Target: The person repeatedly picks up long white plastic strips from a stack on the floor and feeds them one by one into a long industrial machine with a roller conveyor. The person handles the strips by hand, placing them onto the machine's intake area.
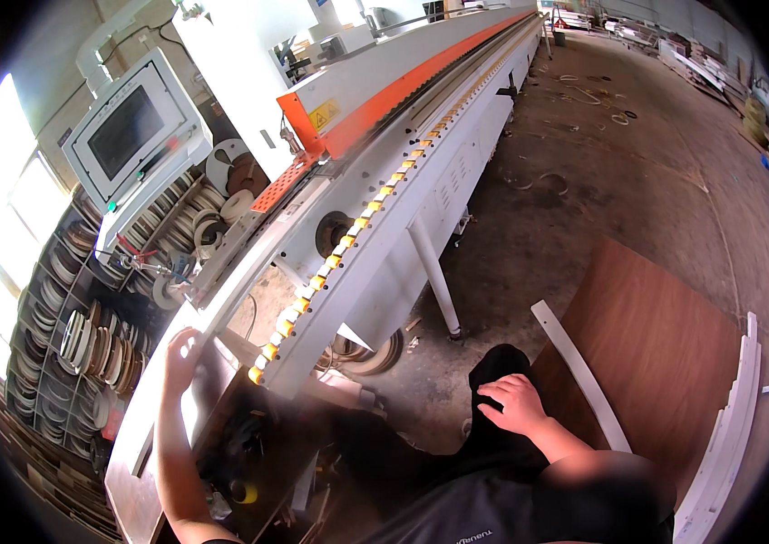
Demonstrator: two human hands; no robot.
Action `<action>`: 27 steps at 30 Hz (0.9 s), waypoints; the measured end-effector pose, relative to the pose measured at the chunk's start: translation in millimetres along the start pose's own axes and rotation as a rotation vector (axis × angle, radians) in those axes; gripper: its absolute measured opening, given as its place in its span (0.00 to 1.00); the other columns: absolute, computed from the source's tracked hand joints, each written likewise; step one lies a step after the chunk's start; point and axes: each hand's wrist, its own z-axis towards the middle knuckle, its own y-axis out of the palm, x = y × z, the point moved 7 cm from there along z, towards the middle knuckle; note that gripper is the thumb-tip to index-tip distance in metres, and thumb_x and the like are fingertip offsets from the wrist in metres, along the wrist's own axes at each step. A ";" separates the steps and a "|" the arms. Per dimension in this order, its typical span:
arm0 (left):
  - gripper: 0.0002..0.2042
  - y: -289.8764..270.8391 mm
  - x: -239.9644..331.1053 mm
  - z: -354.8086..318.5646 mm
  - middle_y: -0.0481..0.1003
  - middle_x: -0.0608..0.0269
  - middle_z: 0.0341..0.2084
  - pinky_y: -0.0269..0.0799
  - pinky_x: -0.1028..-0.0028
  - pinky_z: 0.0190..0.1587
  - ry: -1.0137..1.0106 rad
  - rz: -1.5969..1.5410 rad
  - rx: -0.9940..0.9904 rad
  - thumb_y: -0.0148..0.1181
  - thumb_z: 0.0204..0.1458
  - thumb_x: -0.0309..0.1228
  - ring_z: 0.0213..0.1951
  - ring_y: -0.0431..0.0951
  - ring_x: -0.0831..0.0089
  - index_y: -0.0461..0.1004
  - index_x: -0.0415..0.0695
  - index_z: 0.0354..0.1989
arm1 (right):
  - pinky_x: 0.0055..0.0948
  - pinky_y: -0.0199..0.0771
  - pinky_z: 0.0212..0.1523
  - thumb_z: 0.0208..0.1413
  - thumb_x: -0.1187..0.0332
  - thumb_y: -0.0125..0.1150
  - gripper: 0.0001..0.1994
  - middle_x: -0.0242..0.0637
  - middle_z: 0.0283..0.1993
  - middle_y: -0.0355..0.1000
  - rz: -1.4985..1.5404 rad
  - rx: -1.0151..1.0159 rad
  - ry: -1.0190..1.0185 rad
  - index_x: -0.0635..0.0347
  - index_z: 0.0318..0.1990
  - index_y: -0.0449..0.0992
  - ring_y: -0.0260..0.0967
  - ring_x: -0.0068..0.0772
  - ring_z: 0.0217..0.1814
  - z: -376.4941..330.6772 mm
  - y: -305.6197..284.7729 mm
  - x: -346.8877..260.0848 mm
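Note:
My left hand [183, 358] is at the near end of a long white and orange machine [439, 72]. Its fingers are curled on a long pale strip [238, 283] that runs along the machine's feed side. Glare partly washes out the fingertips. My right hand [513, 403] rests on my dark-trousered knee, its fingers loosely stretched and holding nothing. Between my hands, a row of yellow and white rollers [335, 262] lines the machine's edge. A white-framed control panel [135, 131] with a dark screen hangs at the upper left.
Racks of edge-band rolls [99, 358] stand on the left. A brown wood-grain panel [647, 354] is at my right, with a curved white strip [579, 372] against it and white lengths [729, 435] beside it. Loose coils [620, 118] lie on the floor farther off.

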 end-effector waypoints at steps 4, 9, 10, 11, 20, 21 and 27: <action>0.14 17.4 47.7 23.9 0.84 0.51 0.61 0.74 0.54 0.70 0.024 0.217 0.064 0.67 0.63 0.30 0.65 0.80 0.48 0.86 0.41 0.55 | 0.43 0.75 0.64 0.59 0.56 0.77 0.15 0.29 0.52 0.88 -0.020 -0.083 0.089 0.48 0.50 0.89 0.83 0.38 0.57 -27.0 33.8 28.8; 0.12 59.9 83.3 72.9 0.84 0.58 0.53 0.80 0.53 0.61 0.204 0.310 0.093 0.66 0.65 0.34 0.59 0.81 0.50 0.86 0.46 0.52 | 0.43 0.68 0.70 0.62 0.50 0.73 0.15 0.33 0.50 0.88 -0.115 -0.206 0.105 0.45 0.50 0.89 0.83 0.42 0.59 -34.3 59.2 36.2; 0.11 68.5 81.7 84.1 0.84 0.59 0.52 0.80 0.54 0.60 0.191 0.391 0.099 0.66 0.64 0.35 0.58 0.81 0.51 0.87 0.46 0.51 | 0.43 0.68 0.70 0.62 0.50 0.73 0.15 0.33 0.50 0.88 -0.116 -0.224 0.132 0.45 0.50 0.89 0.83 0.41 0.59 -32.4 61.5 37.5; 0.10 79.1 79.1 96.1 0.83 0.60 0.50 0.81 0.55 0.60 0.178 0.470 0.103 0.66 0.64 0.35 0.57 0.81 0.52 0.87 0.47 0.49 | 0.43 0.69 0.69 0.62 0.50 0.73 0.15 0.32 0.50 0.88 -0.120 -0.243 0.162 0.45 0.49 0.89 0.83 0.40 0.59 -31.6 62.2 39.6; 0.11 93.8 41.2 146.5 0.84 0.64 0.43 0.85 0.58 0.48 0.110 0.689 0.033 0.62 0.66 0.41 0.53 0.86 0.61 0.88 0.51 0.38 | 0.43 0.70 0.66 0.61 0.53 0.75 0.13 0.29 0.48 0.88 -0.084 -0.159 0.145 0.45 0.46 0.89 0.83 0.37 0.55 -27.2 56.8 41.5; 0.14 96.1 35.6 151.2 0.84 0.62 0.44 0.85 0.57 0.48 0.143 0.722 0.033 0.59 0.69 0.43 0.51 0.88 0.59 0.87 0.50 0.39 | 0.43 0.71 0.65 0.60 0.53 0.75 0.12 0.29 0.47 0.88 -0.090 -0.154 0.137 0.46 0.45 0.89 0.83 0.37 0.54 -25.2 57.6 41.0; 0.16 104.2 32.3 161.8 0.84 0.58 0.46 0.85 0.54 0.49 0.100 0.686 0.006 0.58 0.70 0.44 0.50 0.89 0.54 0.87 0.48 0.40 | 0.43 0.72 0.63 0.60 0.54 0.76 0.11 0.29 0.45 0.88 -0.110 -0.189 0.151 0.46 0.44 0.89 0.83 0.38 0.51 -22.7 60.5 43.6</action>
